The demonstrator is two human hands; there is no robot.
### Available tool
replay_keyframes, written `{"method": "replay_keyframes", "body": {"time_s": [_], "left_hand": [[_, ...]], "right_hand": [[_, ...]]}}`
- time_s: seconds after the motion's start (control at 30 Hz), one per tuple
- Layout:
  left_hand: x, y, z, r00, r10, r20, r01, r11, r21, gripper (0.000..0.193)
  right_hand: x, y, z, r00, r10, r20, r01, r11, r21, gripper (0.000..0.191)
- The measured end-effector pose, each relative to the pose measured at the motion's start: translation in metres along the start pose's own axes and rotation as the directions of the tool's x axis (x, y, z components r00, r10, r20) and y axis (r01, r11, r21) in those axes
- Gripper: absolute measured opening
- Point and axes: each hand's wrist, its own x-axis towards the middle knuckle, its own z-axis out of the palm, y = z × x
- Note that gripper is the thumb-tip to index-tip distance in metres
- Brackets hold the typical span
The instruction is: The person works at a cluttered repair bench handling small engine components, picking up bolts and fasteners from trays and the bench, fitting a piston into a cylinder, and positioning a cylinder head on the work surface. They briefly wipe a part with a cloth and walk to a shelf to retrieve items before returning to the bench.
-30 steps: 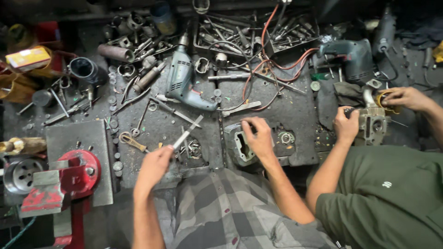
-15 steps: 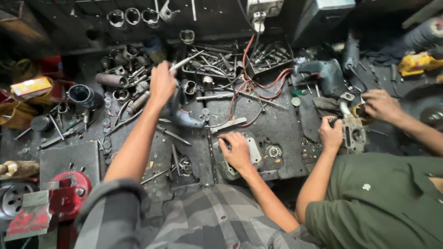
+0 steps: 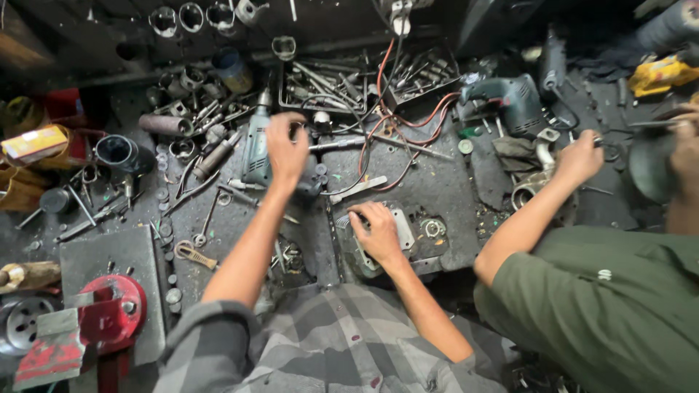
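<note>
Dark, greasy workbench (image 3: 437, 189) littered with sockets, wrenches and loose bolts. Your left hand (image 3: 286, 151) reaches forward and rests on the grey-green electric drill (image 3: 256, 149), fingers curled over its body; the grasp looks loose, and I cannot tell if it is closed fully. The drill lies flat, left of centre, long axis running front to back, chuck pointing away from you. Your right hand (image 3: 378, 233) presses flat, fingers spread, on a grey metal housing (image 3: 397, 236) near the bench edge; most of the housing is hidden under the palm. A red vise (image 3: 95, 320) sits lower left, partly cut off. A yellow and orange box (image 3: 33, 143) lies far left. A co-worker's hand (image 3: 580, 156) grips a metal part at right.
</note>
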Motion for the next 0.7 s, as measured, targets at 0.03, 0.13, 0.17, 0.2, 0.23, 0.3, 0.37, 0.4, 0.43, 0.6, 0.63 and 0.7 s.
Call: {"method": "replay_keyframes", "body": {"time_s": [0.03, 0.13, 0.17, 0.2, 0.23, 0.3, 0.37, 0.4, 0.43, 0.6, 0.63, 0.7], "left_hand": [[-0.021, 0.007, -0.005, 0.996, -0.066, 0.062, 0.068, 0.997, -0.032, 0.017], [-0.077, 0.024, -0.021, 0.986, -0.041, 0.16, 0.033, 0.998, 0.053, 0.013], [-0.084, 0.024, -0.025, 0.984, 0.012, 0.176, -0.031, 0.994, 0.106, 0.011], [-0.09, 0.024, -0.027, 0.981, 0.045, 0.186, -0.072, 0.987, 0.142, 0.011], [-0.093, 0.022, -0.029, 0.977, 0.071, 0.2, -0.107, 0.979, 0.176, 0.012], [-0.092, 0.015, -0.029, 0.958, 0.02, 0.285, -0.089, 0.969, 0.229, 0.013], [-0.079, 0.003, -0.025, 0.906, -0.107, 0.41, -0.012, 0.961, 0.276, 0.014], [-0.072, -0.002, -0.02, 0.88, -0.132, 0.455, -0.041, 0.936, 0.35, 0.014], [-0.066, -0.006, -0.013, 0.853, -0.161, 0.496, -0.073, 0.905, 0.42, 0.015], [-0.038, -0.02, 0.029, 0.675, -0.456, 0.58, -0.143, 0.69, 0.709, 0.039], [-0.037, -0.021, 0.039, 0.651, -0.488, 0.582, -0.161, 0.661, 0.733, 0.039], [-0.038, -0.022, 0.054, 0.657, -0.496, 0.568, -0.187, 0.622, 0.76, 0.028]], "right_hand": [[0.001, -0.001, 0.001, 1.0, 0.003, 0.006, -0.003, 1.0, -0.013, 0.01], [0.002, -0.005, 0.005, 0.999, 0.018, 0.047, -0.016, 0.999, -0.045, 0.01], [0.005, -0.005, 0.008, 0.998, 0.015, 0.056, -0.012, 0.998, -0.055, 0.01], [0.006, -0.006, 0.01, 0.998, 0.011, 0.058, -0.006, 0.997, -0.078, 0.01], [0.006, -0.007, 0.012, 0.998, 0.011, 0.067, -0.004, 0.995, -0.103, 0.01], [0.005, -0.008, 0.013, 0.995, 0.018, 0.094, -0.005, 0.991, -0.135, 0.01], [0.005, -0.008, 0.014, 0.994, 0.018, 0.109, -0.001, 0.989, -0.148, 0.01], [0.005, -0.008, 0.014, 0.994, 0.02, 0.109, -0.004, 0.989, -0.145, 0.01], [0.004, -0.008, 0.014, 0.994, 0.021, 0.109, -0.005, 0.99, -0.142, 0.01], [0.005, -0.009, 0.012, 0.995, 0.006, 0.103, 0.008, 0.991, -0.131, 0.01], [0.005, -0.008, 0.012, 0.995, 0.007, 0.101, 0.007, 0.99, -0.138, 0.01], [0.005, -0.006, 0.012, 0.996, 0.002, 0.09, 0.011, 0.989, -0.146, 0.011]]}}
